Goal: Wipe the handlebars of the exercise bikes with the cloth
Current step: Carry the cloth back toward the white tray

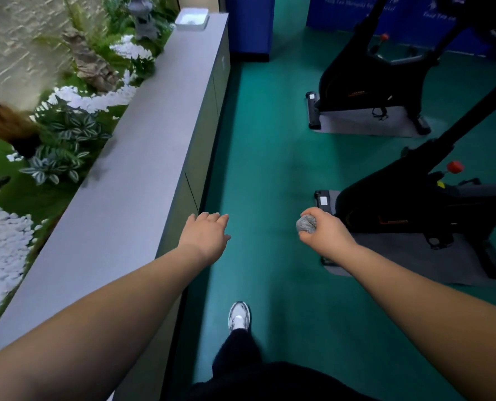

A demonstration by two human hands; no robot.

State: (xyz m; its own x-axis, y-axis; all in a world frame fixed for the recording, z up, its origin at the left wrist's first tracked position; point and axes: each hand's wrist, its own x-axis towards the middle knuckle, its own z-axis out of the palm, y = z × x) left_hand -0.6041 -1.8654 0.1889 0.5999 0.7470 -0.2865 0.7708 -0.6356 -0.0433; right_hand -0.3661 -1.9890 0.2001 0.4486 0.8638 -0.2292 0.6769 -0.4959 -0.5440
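cloth (306,224) mostly hidden inside right hand (324,230) grip.

Counts, head view:
- Two exercise bikes are seen: near one (408,204), far one (365,82).
- Two grey floor mats are counted, one under each bike: near (420,256), far (356,123).
- Two red knobs are noted, one per bike: near (455,167), far (384,37).
- One cloth (306,224) is seen, balled up.
- Two hands are visible: left hand (206,235), right hand (323,230).
- One shoe (239,316) is in view.
- One white tray (191,19) is counted on one grey ledge (131,175).
- One stone lantern (142,15) is seen in the planted bed.
- One brown feather duster (6,123) is counted at the left edge.
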